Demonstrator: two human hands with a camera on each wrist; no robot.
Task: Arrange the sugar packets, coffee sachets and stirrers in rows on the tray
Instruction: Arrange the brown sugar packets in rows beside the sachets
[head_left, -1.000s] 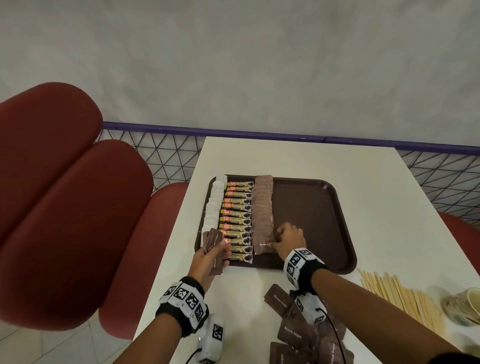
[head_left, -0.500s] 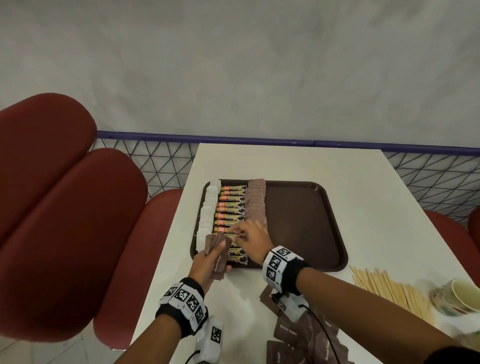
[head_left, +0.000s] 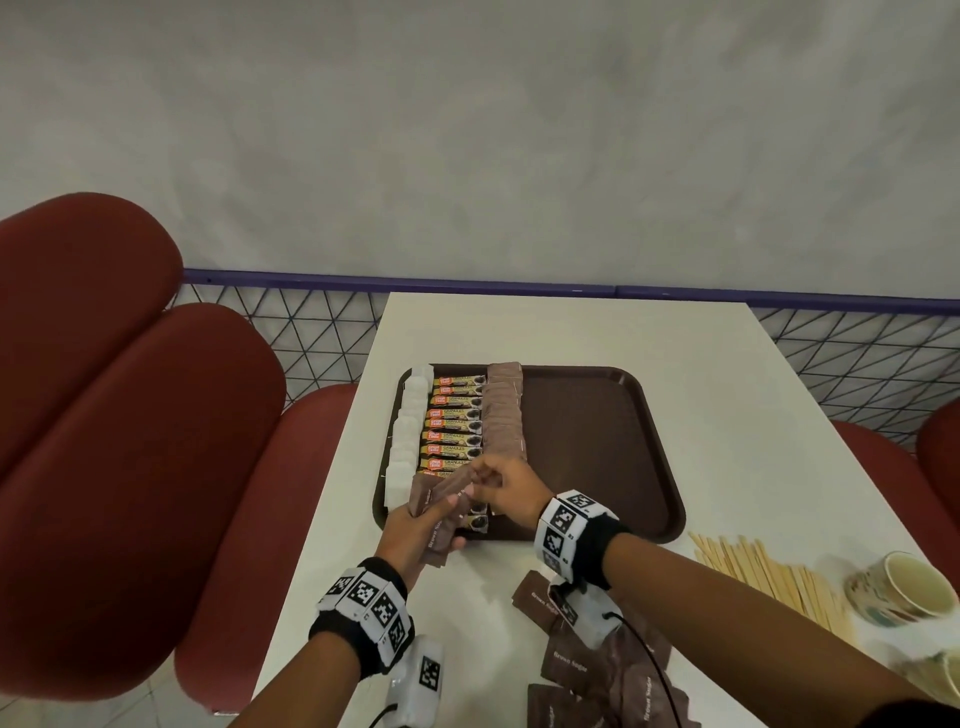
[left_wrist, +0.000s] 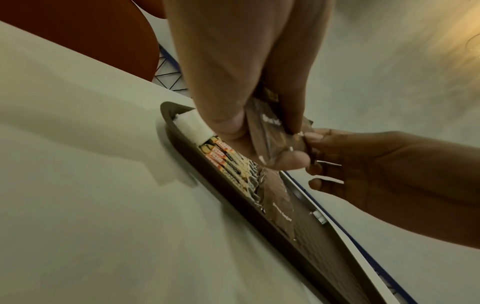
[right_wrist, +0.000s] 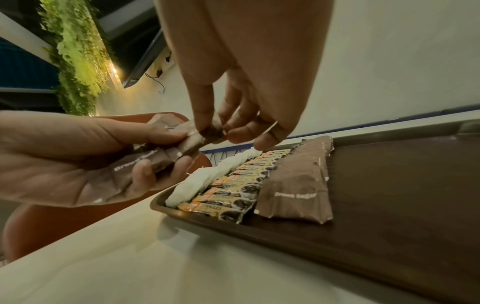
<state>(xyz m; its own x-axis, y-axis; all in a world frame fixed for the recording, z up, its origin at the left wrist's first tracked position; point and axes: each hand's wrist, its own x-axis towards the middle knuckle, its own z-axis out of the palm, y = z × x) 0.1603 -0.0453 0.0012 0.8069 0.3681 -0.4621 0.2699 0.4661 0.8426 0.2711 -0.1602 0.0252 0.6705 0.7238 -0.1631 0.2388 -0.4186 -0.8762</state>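
Observation:
A dark brown tray (head_left: 597, 447) lies on the white table, holding three rows on its left side: white sugar packets (head_left: 410, 436), coffee sachets (head_left: 457, 415) and brown sugar packets (head_left: 503, 410). My left hand (head_left: 415, 525) grips a small stack of brown sugar packets (right_wrist: 135, 164) above the tray's near left corner. My right hand (head_left: 498, 486) pinches the top end of one packet (right_wrist: 210, 129) in that stack. Wooden stirrers (head_left: 769, 577) lie on the table to the right of the tray.
Loose brown sugar packets (head_left: 571, 670) lie on the table near me under my right forearm. Paper cups (head_left: 904, 592) stand at the right edge. Red seat cushions (head_left: 130, 441) are on the left, with a wire railing (head_left: 311, 332) behind the table.
My right hand left the brown sugar row on the tray and moved left to the stack in my left hand, where it now pinches a packet.

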